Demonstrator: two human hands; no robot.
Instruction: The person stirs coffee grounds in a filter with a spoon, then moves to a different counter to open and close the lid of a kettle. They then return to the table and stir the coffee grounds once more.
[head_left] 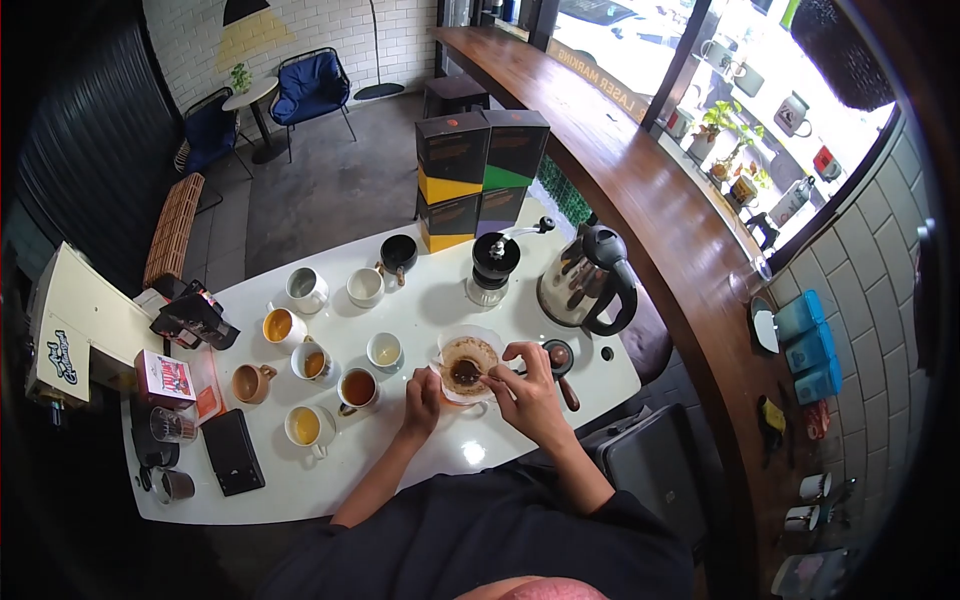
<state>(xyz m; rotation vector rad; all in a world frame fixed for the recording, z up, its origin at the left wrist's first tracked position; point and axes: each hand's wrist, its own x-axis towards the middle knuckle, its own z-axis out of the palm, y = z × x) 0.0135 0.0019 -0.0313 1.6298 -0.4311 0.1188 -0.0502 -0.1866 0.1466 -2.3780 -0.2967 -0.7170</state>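
A white paper coffee filter [466, 347], stained brown inside with dark wet coffee at its bottom, sits in front of me between my hands. My left hand [422, 402] is closed at the filter's left edge, its fingertips pinching the paper. My right hand [528, 398] is bent over the right side, thumb and fingers pinched together near the coffee; what they hold is too small to make out. Left of the filter stand a cup of dark tea-coloured liquid [357, 388] and a pale cup [384, 351]. A portafilter-like tool [562, 362] lies just beyond my right hand.
Several cups, including a yellow-filled mug [304, 426], fill the table's left half. A hand grinder [492, 262], a steel kettle [588, 280] and stacked black boxes [455, 150] stand at the back. A dark phone-like slab [233, 452] lies front left. A wooden counter [690, 270] curves along the right.
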